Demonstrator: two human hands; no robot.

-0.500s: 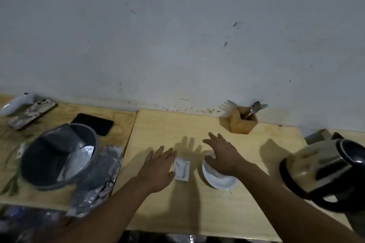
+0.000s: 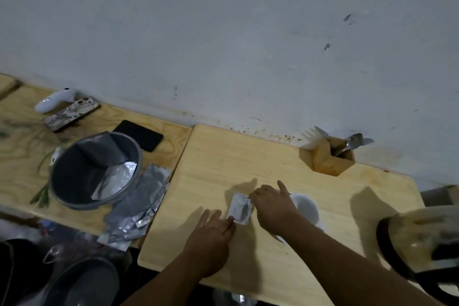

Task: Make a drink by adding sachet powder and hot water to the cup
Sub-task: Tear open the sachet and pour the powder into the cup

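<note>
A small silver sachet [image 2: 239, 209] lies on the light wooden board [image 2: 248, 164], just left of a white cup [image 2: 306, 208]. My right hand [image 2: 273, 207] is over the sachet's right edge, fingers curled onto its top right corner, and it hides the cup's left rim. My left hand [image 2: 213, 230] rests flat on the board with fingers apart, its thumb tip touching the sachet's lower left corner. A steel kettle with a black handle [image 2: 422, 241] stands blurred at the right edge.
A wooden holder [image 2: 327, 159] with a spoon and fork sits at the board's back by the wall. To the left are a grey bin [image 2: 94, 171] with foil wrappers, loose wrappers [image 2: 139, 206], a black phone [image 2: 139, 134], a cased phone and a white controller.
My right hand has left the cup and moved left onto the sachet. My left hand has pulled back to the sachet's lower corner. The view has tilted and come closer.
</note>
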